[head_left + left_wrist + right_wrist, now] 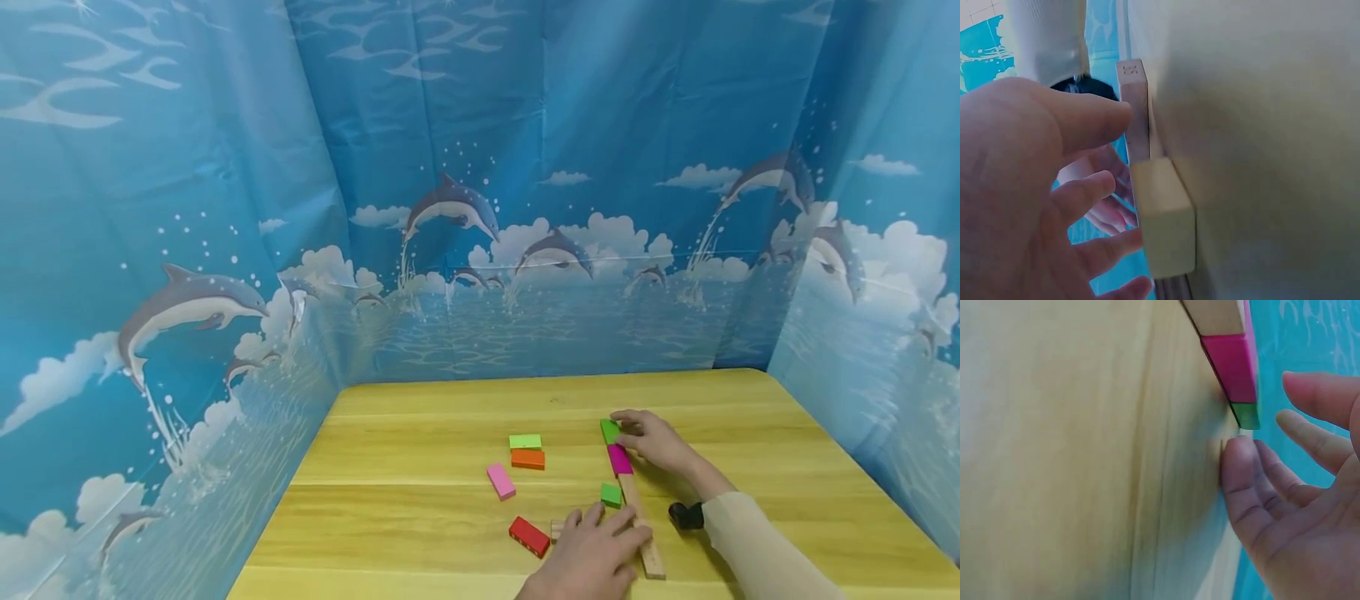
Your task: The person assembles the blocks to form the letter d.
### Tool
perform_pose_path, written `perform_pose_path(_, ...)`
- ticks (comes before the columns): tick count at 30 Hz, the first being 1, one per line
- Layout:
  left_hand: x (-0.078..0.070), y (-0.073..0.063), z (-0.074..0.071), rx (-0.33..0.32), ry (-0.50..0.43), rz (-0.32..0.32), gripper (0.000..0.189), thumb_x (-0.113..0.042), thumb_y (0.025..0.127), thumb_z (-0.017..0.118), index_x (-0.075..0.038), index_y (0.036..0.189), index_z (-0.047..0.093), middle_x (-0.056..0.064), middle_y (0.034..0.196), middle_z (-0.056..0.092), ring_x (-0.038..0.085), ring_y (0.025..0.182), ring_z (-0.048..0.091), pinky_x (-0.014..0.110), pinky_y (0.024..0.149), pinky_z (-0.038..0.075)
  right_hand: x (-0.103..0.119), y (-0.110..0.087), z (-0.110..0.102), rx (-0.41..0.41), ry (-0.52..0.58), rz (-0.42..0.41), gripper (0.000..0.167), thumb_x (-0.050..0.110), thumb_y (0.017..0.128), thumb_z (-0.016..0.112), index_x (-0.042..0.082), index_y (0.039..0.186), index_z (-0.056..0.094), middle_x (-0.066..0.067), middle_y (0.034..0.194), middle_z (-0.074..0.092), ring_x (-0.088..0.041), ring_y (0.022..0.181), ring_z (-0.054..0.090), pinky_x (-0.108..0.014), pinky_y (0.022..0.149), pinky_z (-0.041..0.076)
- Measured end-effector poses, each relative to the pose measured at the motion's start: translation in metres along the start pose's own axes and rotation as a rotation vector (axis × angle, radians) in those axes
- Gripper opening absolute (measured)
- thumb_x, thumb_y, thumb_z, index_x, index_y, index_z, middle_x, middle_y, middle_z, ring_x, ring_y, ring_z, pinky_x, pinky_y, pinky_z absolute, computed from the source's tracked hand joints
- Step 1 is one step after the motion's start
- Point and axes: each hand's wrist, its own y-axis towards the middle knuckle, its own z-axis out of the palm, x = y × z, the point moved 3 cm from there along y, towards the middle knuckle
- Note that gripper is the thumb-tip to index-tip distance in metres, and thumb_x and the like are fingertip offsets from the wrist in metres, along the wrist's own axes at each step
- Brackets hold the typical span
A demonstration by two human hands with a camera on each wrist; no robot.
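Note:
A straight row lies on the table: a green block (610,431), a magenta block (618,459) and natural wood (654,562) towards the near end. My right hand (656,440) hovers beside the green end, fingers loosely spread; in the right wrist view the magenta block (1232,365) shows, with nothing between thumb and fingers. My left hand (588,554) reaches over the wood's near part, fingers relaxed. Its thumb is close to a stamped wooden piece (1135,106) in the left wrist view, its fingertips beside a pale block (1163,219). A wooden block (557,531) is partly hidden by that hand.
A small green block (611,495) sits just left of the row. Farther left are a lime block (525,442), an orange block (528,459), a pink block (501,482) and a red block (529,536). Dolphin-printed curtains (480,325) stand behind the yellow wooden table (390,500).

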Motion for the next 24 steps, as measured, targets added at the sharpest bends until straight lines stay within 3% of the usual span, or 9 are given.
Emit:
perform_pose_path(6,0.004,-0.003,-0.013,-0.069,-0.005,-0.019,0.049,-0.039,0.104,0.054,-0.043,0.151,0.041,-0.01,0.158,0.035,0.024,0.141,0.04,0.046,0.104,0.043,0.007,-0.015,-0.004,0.006,-0.06,-0.066,0.046,0.012,0.101,0.061,-0.002,0.144,0.051,-0.029,0.137,0.051,-0.051,0.121,0.053,-0.056,0.09,0.051)
perform_pose_path(12,0.011,-0.004,-0.023,-0.154,0.052,-0.044,0.048,-0.041,0.103,0.055,-0.036,0.15,0.046,-0.007,0.149,0.048,0.018,0.133,0.048,0.04,0.104,0.044,0.019,-0.034,-0.004,0.002,-0.102,-0.104,0.046,0.013,0.1,0.063,0.001,0.143,0.053,-0.024,0.135,0.055,-0.04,0.112,0.058,-0.052,0.086,0.052)
perform_pose_path(16,0.017,0.0,-0.028,-0.174,0.064,-0.07,0.046,-0.041,0.102,0.056,-0.031,0.147,0.051,-0.005,0.144,0.053,0.016,0.13,0.052,0.038,0.104,0.044,0.027,-0.049,-0.004,0.002,-0.138,-0.12,0.046,0.015,0.1,0.064,0.003,0.143,0.054,-0.019,0.134,0.056,-0.033,0.108,0.058,-0.047,0.083,0.051)
perform_pose_path(19,0.023,0.004,-0.031,-0.185,0.043,-0.097,0.043,-0.04,0.102,0.056,-0.029,0.144,0.056,-0.004,0.142,0.055,0.016,0.128,0.054,0.037,0.103,0.045,0.031,-0.059,-0.003,0.002,-0.153,-0.112,0.046,0.017,0.099,0.066,0.006,0.143,0.055,-0.017,0.132,0.056,-0.035,0.11,0.057,-0.047,0.083,0.052)
perform_pose_path(24,0.032,0.013,-0.036,-0.224,-0.072,-0.142,0.039,-0.036,0.101,0.06,-0.028,0.139,0.062,-0.007,0.134,0.06,0.014,0.12,0.059,0.034,0.093,0.051,0.036,-0.075,0.001,0.017,-0.149,-0.083,0.047,0.02,0.098,0.067,0.008,0.142,0.056,-0.014,0.128,0.057,-0.038,0.114,0.056,-0.051,0.085,0.052)
